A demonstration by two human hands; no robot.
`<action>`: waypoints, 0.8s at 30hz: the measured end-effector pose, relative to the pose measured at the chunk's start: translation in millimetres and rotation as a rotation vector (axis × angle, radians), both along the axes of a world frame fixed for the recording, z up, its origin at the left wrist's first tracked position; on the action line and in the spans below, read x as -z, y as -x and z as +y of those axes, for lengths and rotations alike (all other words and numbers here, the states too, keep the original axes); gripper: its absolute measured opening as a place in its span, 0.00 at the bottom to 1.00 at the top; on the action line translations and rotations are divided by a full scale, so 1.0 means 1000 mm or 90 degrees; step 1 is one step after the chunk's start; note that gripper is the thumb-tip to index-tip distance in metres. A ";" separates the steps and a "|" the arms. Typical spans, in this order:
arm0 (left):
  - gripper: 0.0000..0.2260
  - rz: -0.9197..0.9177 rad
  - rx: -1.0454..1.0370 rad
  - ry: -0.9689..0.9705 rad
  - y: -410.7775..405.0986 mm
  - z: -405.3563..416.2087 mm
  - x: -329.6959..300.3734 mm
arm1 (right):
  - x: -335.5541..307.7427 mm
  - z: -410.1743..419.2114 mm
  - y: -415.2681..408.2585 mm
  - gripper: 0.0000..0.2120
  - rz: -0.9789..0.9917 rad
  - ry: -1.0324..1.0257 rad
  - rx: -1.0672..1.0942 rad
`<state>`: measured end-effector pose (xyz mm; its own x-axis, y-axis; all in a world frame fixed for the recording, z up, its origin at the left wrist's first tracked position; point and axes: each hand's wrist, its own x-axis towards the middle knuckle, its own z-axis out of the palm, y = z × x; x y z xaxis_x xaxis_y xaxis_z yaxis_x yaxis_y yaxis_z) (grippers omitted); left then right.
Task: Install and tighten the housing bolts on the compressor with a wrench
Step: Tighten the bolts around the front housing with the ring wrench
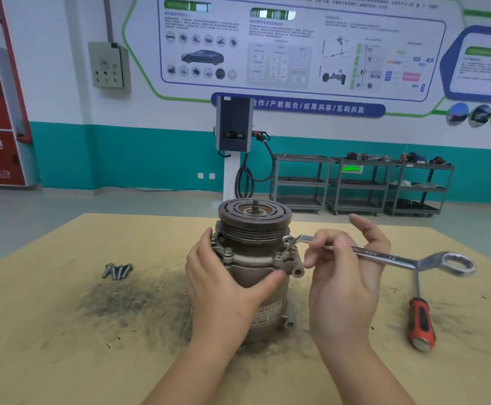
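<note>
A grey-brown compressor stands upright on the wooden table, pulley end up. My left hand grips its body, fingers round the left side and thumb across the front. My right hand pinches the shank of a silver combination wrench, other fingers spread. The wrench's open end sits on a bolt at the flange's right side; its ring end points right. Two more bolts stand in the front of the flange. Several loose bolts lie to the left.
A red-handled screwdriver lies on the table at the right, under the wrench's ring end. Dark grime marks the wood left of the compressor. Beyond the table are a charging post and grey shelf carts.
</note>
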<state>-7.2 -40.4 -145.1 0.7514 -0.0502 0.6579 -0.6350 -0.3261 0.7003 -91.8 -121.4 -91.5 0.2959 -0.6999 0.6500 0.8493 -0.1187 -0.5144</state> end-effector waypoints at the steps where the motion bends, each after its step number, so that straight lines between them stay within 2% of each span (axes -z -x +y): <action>1: 0.53 0.000 -0.002 -0.002 0.000 0.000 0.000 | -0.002 -0.004 0.000 0.12 0.003 -0.061 -0.042; 4: 0.52 -0.004 -0.003 0.001 0.000 0.000 0.001 | -0.004 -0.013 -0.001 0.15 0.019 -0.166 -0.134; 14: 0.53 -0.007 -0.002 0.010 0.000 -0.001 0.002 | -0.007 -0.035 -0.005 0.09 0.140 -0.254 -0.309; 17: 0.53 -0.009 -0.002 0.010 -0.001 0.000 0.002 | -0.001 -0.029 -0.009 0.08 0.112 -0.283 -0.252; 20: 0.50 -0.003 0.010 0.024 -0.001 0.001 0.001 | 0.006 -0.017 -0.009 0.09 0.062 -0.232 -0.112; 22: 0.52 0.001 0.010 0.025 -0.002 0.001 0.001 | 0.010 -0.008 -0.007 0.09 0.014 -0.149 -0.021; 24: 0.54 0.007 0.010 0.014 0.000 0.002 0.002 | 0.017 0.003 -0.005 0.08 -0.024 -0.004 0.064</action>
